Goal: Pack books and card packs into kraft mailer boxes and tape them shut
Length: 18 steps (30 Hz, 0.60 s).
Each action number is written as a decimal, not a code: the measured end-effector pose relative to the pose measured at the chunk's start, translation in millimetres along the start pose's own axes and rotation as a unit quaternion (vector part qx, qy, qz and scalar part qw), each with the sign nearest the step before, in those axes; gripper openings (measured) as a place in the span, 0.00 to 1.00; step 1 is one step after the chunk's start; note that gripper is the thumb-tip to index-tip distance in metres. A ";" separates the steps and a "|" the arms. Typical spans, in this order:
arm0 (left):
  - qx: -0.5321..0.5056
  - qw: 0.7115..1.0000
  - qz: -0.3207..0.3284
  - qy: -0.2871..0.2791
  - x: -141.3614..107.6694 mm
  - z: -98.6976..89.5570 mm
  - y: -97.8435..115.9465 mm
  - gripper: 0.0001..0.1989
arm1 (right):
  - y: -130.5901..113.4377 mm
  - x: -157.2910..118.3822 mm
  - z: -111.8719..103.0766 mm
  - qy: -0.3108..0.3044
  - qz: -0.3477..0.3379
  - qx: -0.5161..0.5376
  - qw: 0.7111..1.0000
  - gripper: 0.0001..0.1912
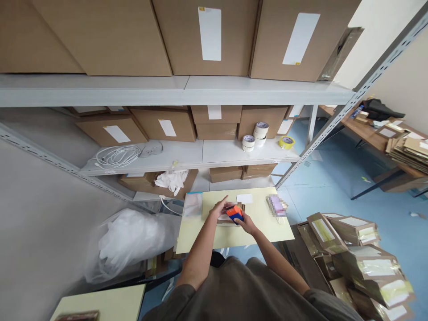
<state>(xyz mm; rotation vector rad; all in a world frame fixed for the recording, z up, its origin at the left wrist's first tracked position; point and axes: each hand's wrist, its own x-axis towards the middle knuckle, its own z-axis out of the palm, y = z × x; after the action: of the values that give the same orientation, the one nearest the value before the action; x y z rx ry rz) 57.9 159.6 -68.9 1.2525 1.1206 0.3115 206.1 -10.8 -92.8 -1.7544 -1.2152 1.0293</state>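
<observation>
Over the pale yellow table point(197, 236), my right hand point(247, 223) is closed around an orange and blue object point(235, 213), perhaps a tape dispenser or small box. My left hand point(220, 208) is beside it on the left, fingers apart and thumb raised, partly over a small brown and white item point(223, 220) on the table. Whether the left fingertips touch the orange and blue object cannot be made out. A white paper point(244, 199) lies just beyond the hands. At the table's left is a clear plastic bag point(193, 205); at its right, a purple pack point(277, 205).
Shelving point(234, 97) with cartons point(210, 40) stands ahead, holding tape rolls point(261, 130) and a coiled white cable point(117, 157). White plastic wrap point(137, 238) bulges at left. Taped packages point(371, 263) pile at right, below a brown desk point(371, 133).
</observation>
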 end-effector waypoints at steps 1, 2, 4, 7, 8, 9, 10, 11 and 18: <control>-0.049 0.998 -0.017 -0.022 0.5 0.3 5.3 0.34 | -0.7 -1.3 0.2 0.001 0.002 -0.002 1.000 0.28; -0.098 0.994 -0.028 -0.035 0.2 0.0 9.6 0.33 | -1.1 -2.6 0.3 0.002 0.003 -0.003 1.000 0.27; -0.168 0.985 -0.016 -0.033 -2.7 -1.3 16.1 0.29 | -1.4 -4.4 -0.1 -0.001 -0.002 -0.003 1.000 0.27; -0.202 0.978 0.050 0.004 -11.1 -3.4 22.2 0.26 | -3.1 -3.9 -3.3 -0.007 -0.025 0.009 1.000 0.27; -0.204 0.976 0.073 0.025 -14.5 -3.8 23.7 0.25 | -4.7 -2.7 -5.0 -0.008 -0.030 0.012 0.999 0.28; -0.204 0.973 0.093 0.050 -18.1 -4.0 24.9 0.24 | -7.1 -1.2 -6.9 -0.010 -0.030 0.011 0.999 0.29; -0.203 0.969 0.111 0.080 -21.8 -4.0 25.9 0.23 | -10.1 0.6 -9.0 -0.012 -0.027 0.008 1.000 0.29; -0.203 0.965 0.127 0.111 -25.3 -3.9 26.4 0.23 | -13.7 2.4 -11.2 -0.015 -0.022 0.001 1.000 0.29; -0.234 0.917 0.164 0.279 -39.2 -4.0 11.6 0.18 | -38.3 8.1 -33.7 -0.045 -0.006 -0.057 0.997 0.29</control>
<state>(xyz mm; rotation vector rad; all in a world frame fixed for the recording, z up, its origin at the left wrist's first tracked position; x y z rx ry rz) 40.4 137.5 -39.0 0.9291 1.2044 1.1823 225.2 2.6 -46.6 -1.8013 -1.3644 1.0599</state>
